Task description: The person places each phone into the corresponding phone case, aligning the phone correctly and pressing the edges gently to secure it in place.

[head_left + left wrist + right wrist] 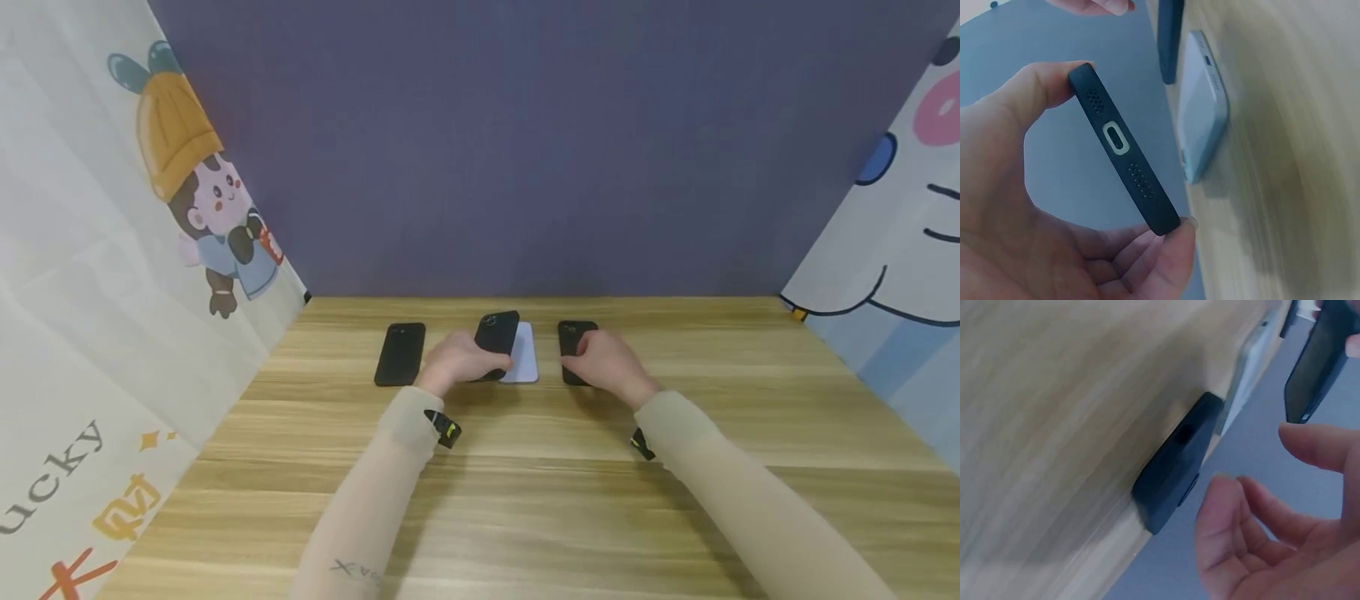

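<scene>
My left hand [459, 363] grips a phone in a black case [495, 332] by its two long edges, tilted up off the table. Its lower end, with a charging port and speaker holes, faces the left wrist view. A white phone [525, 357] lies flat just right of it, partly covered in the head view. Above another black phone [572, 335], my right hand [606, 363] hovers with bent fingers. In the right wrist view a gap shows between thumb and fingers, and that black phone [1179, 459] lies on the table beside them.
A further black phone [401, 354] lies at the left of the row, near my left hand. The wooden table [525, 500] ends at a dark blue-grey panel [540, 167] behind the phones. Printed cloths [112, 250] hang at both sides.
</scene>
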A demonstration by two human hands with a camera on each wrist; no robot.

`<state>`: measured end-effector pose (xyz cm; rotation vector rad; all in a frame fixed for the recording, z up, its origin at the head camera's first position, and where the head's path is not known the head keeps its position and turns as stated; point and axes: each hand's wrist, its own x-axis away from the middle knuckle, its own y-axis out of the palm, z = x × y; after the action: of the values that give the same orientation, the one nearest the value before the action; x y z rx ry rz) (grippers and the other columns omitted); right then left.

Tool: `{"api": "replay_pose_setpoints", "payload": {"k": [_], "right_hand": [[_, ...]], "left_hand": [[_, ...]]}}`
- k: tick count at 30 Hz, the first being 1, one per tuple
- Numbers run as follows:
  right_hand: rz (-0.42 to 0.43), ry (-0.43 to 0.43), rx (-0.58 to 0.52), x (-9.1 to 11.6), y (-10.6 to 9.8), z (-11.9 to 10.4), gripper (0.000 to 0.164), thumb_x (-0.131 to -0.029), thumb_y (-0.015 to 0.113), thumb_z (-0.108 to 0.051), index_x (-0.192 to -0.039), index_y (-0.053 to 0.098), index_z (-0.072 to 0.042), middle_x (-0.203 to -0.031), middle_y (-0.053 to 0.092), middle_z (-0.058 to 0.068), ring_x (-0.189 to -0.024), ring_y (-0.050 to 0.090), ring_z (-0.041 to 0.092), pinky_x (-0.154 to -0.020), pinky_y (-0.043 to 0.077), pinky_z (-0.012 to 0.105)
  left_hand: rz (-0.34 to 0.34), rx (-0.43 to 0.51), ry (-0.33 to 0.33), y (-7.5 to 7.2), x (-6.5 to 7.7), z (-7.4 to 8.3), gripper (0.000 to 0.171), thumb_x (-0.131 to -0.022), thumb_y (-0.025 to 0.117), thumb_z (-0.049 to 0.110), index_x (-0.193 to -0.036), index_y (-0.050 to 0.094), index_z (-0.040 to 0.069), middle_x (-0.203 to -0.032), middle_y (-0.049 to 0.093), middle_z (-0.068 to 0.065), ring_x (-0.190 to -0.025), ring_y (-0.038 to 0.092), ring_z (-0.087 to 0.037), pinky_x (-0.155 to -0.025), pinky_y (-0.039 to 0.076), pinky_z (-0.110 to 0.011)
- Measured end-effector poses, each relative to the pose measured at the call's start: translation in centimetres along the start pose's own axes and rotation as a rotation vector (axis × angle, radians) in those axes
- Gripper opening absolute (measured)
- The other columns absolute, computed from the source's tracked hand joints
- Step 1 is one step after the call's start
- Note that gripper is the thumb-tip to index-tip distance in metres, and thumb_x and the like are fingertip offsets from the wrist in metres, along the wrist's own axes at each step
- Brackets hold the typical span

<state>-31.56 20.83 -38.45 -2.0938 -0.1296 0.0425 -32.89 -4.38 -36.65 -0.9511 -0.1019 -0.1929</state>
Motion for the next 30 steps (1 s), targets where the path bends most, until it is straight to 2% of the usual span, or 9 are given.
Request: {"api": "replay_pose_setpoints", "payload": {"k": [4,7,11,13,15,17,19,25,30], "right_hand": [[0.015,0.033,0.063,-0.1,0.2,0.1,0.043,-0.096,0.065,-0.038,-0.100,0.068,0.004,-0.098,0.069,0.021,-0.080,0.065,0.030,-0.074,0.054,0.047],[0.000,0.062,0.105,-0.2,0.3,0.1,0.045,-0.096,0.063,-0.042,-0.093,0.071,0.002,-0.096,0.070,0.022,-0.078,0.066,0.032,-0.074,0.055,0.047],[-0.047,0.096,0.180,-0.2,0.6,-0.1,0.046,-0.097,0.060,-0.048,-0.076,0.070,-0.008,-0.110,0.067,0.027,-0.078,0.064,0.032,-0.068,0.053,0.043],[-0.053,0.103,0.212,-0.3,0.7,-0.2,0.047,-0.096,0.061,-0.051,-0.077,0.070,-0.009,-0.120,0.063,0.030,-0.081,0.064,0.032,-0.065,0.053,0.042],[-0.058,0.114,0.231,-0.4,0.8,-0.4,0.049,-0.095,0.061,-0.053,-0.079,0.070,-0.008,-0.115,0.065,0.028,-0.080,0.063,0.031,-0.060,0.052,0.039],[-0.063,0.129,0.236,-0.5,0.8,-0.4,0.050,-0.095,0.061,-0.054,-0.081,0.071,-0.007,-0.100,0.067,0.023,-0.073,0.061,0.029,-0.055,0.049,0.037],[-0.065,0.140,0.240,-0.7,0.8,-0.4,0.051,-0.094,0.062,-0.055,-0.083,0.071,-0.006,-0.092,0.066,0.018,-0.069,0.059,0.027,-0.053,0.048,0.036],[-0.074,0.149,0.242,-1.0,0.9,-0.2,0.052,-0.093,0.063,-0.056,-0.082,0.070,-0.006,-0.092,0.065,0.017,-0.066,0.056,0.024,-0.050,0.045,0.033],[-0.086,0.162,0.222,-1.2,1.0,0.0,0.051,-0.092,0.063,-0.056,-0.074,0.066,-0.009,-0.079,0.060,0.011,-0.060,0.051,0.020,-0.048,0.040,0.030]], "left_hand": [[-0.020,-0.040,-0.027,-0.1,-0.6,-0.4,0.058,-0.075,0.076,0.060,-0.100,0.066,0.008,-0.087,0.058,-0.005,-0.068,0.050,-0.019,-0.056,0.040,-0.033],[-0.010,-0.074,-0.038,-0.2,-1.1,-0.7,0.061,-0.076,0.076,0.060,-0.105,0.067,0.007,-0.089,0.059,-0.005,-0.066,0.051,-0.019,-0.056,0.040,-0.032],[0.004,-0.103,-0.042,-0.3,-1.6,-1.0,0.063,-0.077,0.075,0.060,-0.109,0.069,0.006,-0.094,0.062,-0.008,-0.071,0.052,-0.021,-0.061,0.039,-0.033],[0.014,-0.117,-0.048,-0.1,-1.8,-1.2,0.062,-0.078,0.075,0.060,-0.109,0.069,0.006,-0.097,0.062,-0.009,-0.077,0.053,-0.023,-0.068,0.040,-0.036],[0.033,-0.141,-0.056,0.0,-2.0,-1.4,0.062,-0.080,0.074,0.060,-0.110,0.069,0.006,-0.104,0.062,-0.010,-0.088,0.053,-0.025,-0.076,0.042,-0.040],[0.054,-0.163,-0.061,0.3,-2.1,-1.5,0.061,-0.081,0.074,0.060,-0.110,0.068,0.006,-0.111,0.060,-0.011,-0.097,0.052,-0.026,-0.082,0.043,-0.043],[0.067,-0.186,-0.064,0.4,-2.3,-1.6,0.057,-0.081,0.074,0.060,-0.104,0.069,0.007,-0.113,0.059,-0.011,-0.101,0.051,-0.027,-0.085,0.043,-0.044],[0.087,-0.248,-0.084,0.6,-2.5,-2.0,0.048,-0.080,0.074,0.059,-0.077,0.065,0.012,-0.098,0.057,-0.009,-0.090,0.050,-0.025,-0.074,0.040,-0.037],[0.101,-0.277,-0.104,0.4,-2.7,-2.3,0.049,-0.081,0.073,0.058,-0.085,0.068,0.010,-0.097,0.056,-0.011,-0.083,0.051,-0.024,-0.068,0.040,-0.035]]}}
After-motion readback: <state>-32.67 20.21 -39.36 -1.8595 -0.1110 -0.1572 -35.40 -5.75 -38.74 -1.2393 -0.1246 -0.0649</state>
